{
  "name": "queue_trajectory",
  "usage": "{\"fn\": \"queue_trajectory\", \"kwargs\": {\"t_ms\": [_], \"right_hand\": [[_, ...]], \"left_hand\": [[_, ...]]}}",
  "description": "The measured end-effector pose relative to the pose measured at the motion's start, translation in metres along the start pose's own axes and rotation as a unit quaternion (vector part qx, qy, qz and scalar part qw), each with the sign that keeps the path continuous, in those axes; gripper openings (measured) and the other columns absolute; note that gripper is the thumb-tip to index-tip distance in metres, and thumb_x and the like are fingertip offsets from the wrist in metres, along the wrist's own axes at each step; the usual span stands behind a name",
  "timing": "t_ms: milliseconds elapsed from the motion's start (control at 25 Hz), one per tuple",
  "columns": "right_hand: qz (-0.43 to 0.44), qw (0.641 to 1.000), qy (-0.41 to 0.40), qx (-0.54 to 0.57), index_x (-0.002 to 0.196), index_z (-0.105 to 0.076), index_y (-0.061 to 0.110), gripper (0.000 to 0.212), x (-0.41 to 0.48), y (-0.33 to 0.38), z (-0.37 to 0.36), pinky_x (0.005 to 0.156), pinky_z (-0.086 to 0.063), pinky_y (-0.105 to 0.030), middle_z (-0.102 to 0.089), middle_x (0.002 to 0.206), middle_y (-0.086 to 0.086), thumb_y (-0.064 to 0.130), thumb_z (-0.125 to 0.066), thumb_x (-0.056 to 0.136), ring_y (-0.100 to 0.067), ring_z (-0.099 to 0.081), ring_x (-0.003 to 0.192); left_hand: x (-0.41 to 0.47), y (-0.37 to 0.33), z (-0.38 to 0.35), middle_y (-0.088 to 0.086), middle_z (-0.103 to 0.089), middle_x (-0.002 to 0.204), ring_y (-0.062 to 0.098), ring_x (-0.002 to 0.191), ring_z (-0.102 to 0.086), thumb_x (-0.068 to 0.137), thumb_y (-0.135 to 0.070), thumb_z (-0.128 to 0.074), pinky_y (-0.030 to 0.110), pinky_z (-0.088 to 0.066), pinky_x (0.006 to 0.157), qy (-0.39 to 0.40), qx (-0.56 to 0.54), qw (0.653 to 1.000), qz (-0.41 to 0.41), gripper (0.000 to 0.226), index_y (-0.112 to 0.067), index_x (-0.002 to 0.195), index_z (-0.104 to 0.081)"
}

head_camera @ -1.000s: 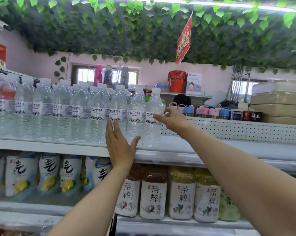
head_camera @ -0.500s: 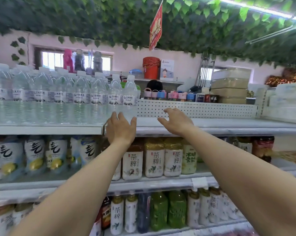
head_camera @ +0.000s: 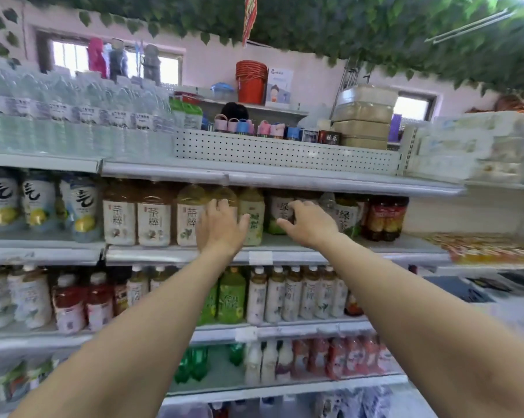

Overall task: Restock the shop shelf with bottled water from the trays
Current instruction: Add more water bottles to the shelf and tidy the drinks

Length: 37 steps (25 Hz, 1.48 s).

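One wide-angle view from the person's head, close to the shop shelves [head_camera: 284, 178] and facing them squarely. Both arms [head_camera: 152, 327] stretch in from the bottom edge, left hand [head_camera: 221, 229] and right hand [head_camera: 312, 226] near centre. Hanging leaves [head_camera: 345, 25] fill the top edge.

We face a pale pink plastered wall [head_camera: 315, 76], with a wide dark-framed window [head_camera: 70, 57] glowing with daylight at upper left and a smaller bright window [head_camera: 413, 107] at right. Green artificial ivy leaves [head_camera: 360, 28] cover the ceiling above us, and a red paper banner [head_camera: 250, 16] hangs among them. A white wall ledge [head_camera: 272, 107] carries stacked red plastic buckets [head_camera: 251, 82].
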State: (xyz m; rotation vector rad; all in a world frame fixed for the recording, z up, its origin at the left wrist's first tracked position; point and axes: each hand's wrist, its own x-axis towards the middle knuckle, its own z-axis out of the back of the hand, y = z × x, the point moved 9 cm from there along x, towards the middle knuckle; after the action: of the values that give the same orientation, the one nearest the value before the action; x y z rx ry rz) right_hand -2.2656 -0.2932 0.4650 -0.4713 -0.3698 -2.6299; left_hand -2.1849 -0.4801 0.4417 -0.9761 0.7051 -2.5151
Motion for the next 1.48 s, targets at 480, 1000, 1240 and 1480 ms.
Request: {"fn": "queue_trajectory", "kwargs": {"t_ms": [480, 1000, 1240, 1480], "right_hand": [[-0.143, 0.97, 0.185, 0.066, 0.15, -0.044, 0.013, 0.068, -0.138, -0.252, -0.183, 0.102, -0.047, -0.045, -0.048, 0.149, -0.014, 0.056, -0.053, 0.098, -0.036, -0.049, 0.133], [-0.354, 0.818, 0.419, 0.175, 0.144, -0.052, 0.01, 0.058, -0.415, -0.399, -0.517, 0.104, -0.04, -0.036, -0.057, 0.143, -0.016, 0.044, -0.062, 0.098, -0.034, -0.052, 0.133], [-0.396, 0.763, 0.472, 0.195, 0.148, -0.046, 0.012, 0.066, -0.522, -0.433, -0.662, 0.107, -0.039, -0.031, -0.053, 0.149, -0.013, 0.048, -0.065, 0.096, -0.029, -0.053, 0.133], [-0.463, 0.732, 0.434, 0.248, 0.152, -0.041, 0.02, 0.079, -0.616, -0.437, -0.794, 0.108, -0.041, -0.032, -0.053, 0.147, -0.011, 0.041, -0.079, 0.086, -0.026, -0.053, 0.134]], "left_hand": [[-0.186, -0.009, -0.262, 0.016, -0.045, 0.146, 0.036, 0.131, -0.044, 0.095, -0.05, -0.057, 0.046, -0.041, 0.105, 0.224, 0.019, 0.971, 0.079, 0.061, -0.008, 0.138, -0.048], [-0.467, 0.175, -0.502, 0.026, -0.054, 0.137, 0.038, 0.132, -0.045, 0.095, -0.037, -0.066, 0.039, -0.034, 0.106, 0.456, 0.012, 0.851, 0.262, 0.057, 0.0, 0.136, -0.053], [-0.6, 0.284, -0.567, 0.016, -0.062, 0.135, 0.036, 0.125, -0.058, 0.082, -0.066, -0.062, 0.042, -0.047, 0.104, 0.447, 0.013, 0.807, 0.386, 0.079, -0.011, 0.138, -0.055], [-0.704, 0.371, -0.624, 0.012, -0.048, 0.151, 0.028, 0.133, -0.051, 0.085, -0.048, -0.073, 0.041, -0.04, 0.112, 0.397, -0.031, 0.783, 0.478, 0.082, -0.013, 0.151, -0.04]]}}
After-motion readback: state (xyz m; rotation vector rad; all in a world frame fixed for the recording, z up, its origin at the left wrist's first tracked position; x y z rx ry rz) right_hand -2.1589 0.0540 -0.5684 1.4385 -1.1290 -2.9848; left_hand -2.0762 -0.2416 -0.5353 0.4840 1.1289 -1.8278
